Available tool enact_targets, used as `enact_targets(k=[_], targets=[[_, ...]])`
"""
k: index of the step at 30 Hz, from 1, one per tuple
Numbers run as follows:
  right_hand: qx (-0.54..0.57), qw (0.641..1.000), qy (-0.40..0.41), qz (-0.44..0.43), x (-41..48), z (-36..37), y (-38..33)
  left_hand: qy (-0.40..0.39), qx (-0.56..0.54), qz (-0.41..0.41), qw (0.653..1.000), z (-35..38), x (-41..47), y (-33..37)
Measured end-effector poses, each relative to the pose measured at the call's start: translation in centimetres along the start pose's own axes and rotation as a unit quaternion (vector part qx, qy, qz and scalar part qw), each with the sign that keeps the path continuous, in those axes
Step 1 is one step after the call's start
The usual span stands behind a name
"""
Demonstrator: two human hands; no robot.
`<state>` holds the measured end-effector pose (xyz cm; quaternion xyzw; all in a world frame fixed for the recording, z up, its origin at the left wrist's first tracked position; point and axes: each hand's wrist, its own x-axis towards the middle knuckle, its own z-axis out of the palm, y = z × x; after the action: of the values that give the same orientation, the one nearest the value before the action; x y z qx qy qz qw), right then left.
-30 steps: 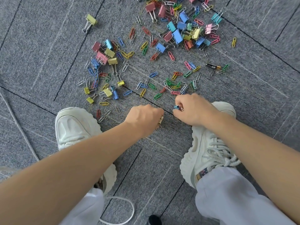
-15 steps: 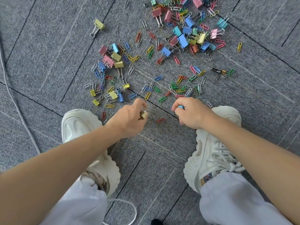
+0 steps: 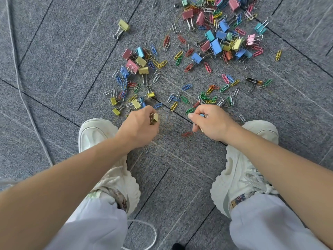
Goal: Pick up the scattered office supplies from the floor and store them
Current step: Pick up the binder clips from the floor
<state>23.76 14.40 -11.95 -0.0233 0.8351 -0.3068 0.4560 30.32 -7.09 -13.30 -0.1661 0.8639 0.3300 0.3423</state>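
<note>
Both hands are hoarding as they go: left hand pinched on a yellow clip, right hand curled round what looks like a blue clip. Remaining clips litter the carpet just ahead.

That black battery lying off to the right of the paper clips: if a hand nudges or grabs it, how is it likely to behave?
The battery is a small cylinder lying on its side, so a nudge would probably roll it, though the carpet pile may slow it. It looks rigid, so a pinch should not deform it. Its smooth casing might slip between fingertips, and it is likely heavier for its size than the green paper clip beside it.
</note>
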Motion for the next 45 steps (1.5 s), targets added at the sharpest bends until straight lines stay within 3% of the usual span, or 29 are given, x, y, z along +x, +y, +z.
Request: enact_targets(k=[5,14,24,34,45], targets=[[0.041,0.999,-0.009,-0.016,0.7,0.6,-2.0,-0.027,-0.149,-0.009,0.988,-1.1,-0.7,-1.5],[0.066,0.995,-0.020,-0.070,1.0,1.5,-3.6,-0.119,-0.356,-0.018,0.927,-1.7,-2.1,-1.4],[0.080,0.992,-0.067,-0.072,1.0,2.6,-3.4,-0.132,-0.274,0.014,0.953,-0.9,-1.9,-0.6],[0.130,0.987,-0.055,-0.078,0.5,1.0,-2.0,-0.179,-0.336,-0.003,0.925,-0.7,-1.6,0.3],[0.090,0.994,0.040,-0.049,1.2,0.7,-0.8,-0.069,-0.276,-0.017,0.959,-0.7,-1.3,-0.6]])
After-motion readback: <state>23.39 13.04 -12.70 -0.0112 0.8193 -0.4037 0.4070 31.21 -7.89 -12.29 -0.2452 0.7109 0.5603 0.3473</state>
